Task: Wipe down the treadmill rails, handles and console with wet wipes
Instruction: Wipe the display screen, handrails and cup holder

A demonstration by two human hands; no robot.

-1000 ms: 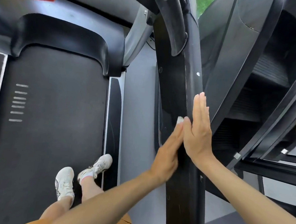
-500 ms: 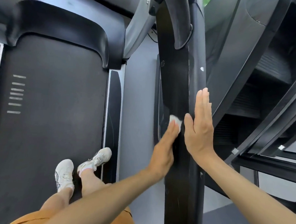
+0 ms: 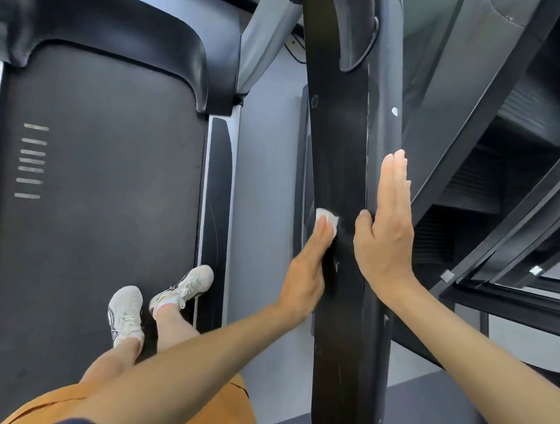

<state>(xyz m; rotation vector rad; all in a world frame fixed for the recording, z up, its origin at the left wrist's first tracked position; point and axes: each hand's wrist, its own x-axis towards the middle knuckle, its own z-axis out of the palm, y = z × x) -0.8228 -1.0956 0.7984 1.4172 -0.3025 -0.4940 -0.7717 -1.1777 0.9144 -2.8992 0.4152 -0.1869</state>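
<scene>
Left hand (image 3: 304, 272) on my feed is flat with straight fingers, pressing the white wet wipe (image 3: 327, 219) onto the left face of the black treadmill rail (image 3: 348, 144). Bit of wipe pokes out past the fingertips. Right hand (image 3: 385, 238) is flat too, palm against the rail's right side, thumb on its front edge.

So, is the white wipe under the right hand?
No, the left hand presses the wipe on the rail; the right hand lies flat without one.

left hand (image 3: 304, 272) pressing wipe (image 3: 330, 219) on black rail (image 3: 341, 133), right hand (image 3: 389, 241) flat alongside
</scene>
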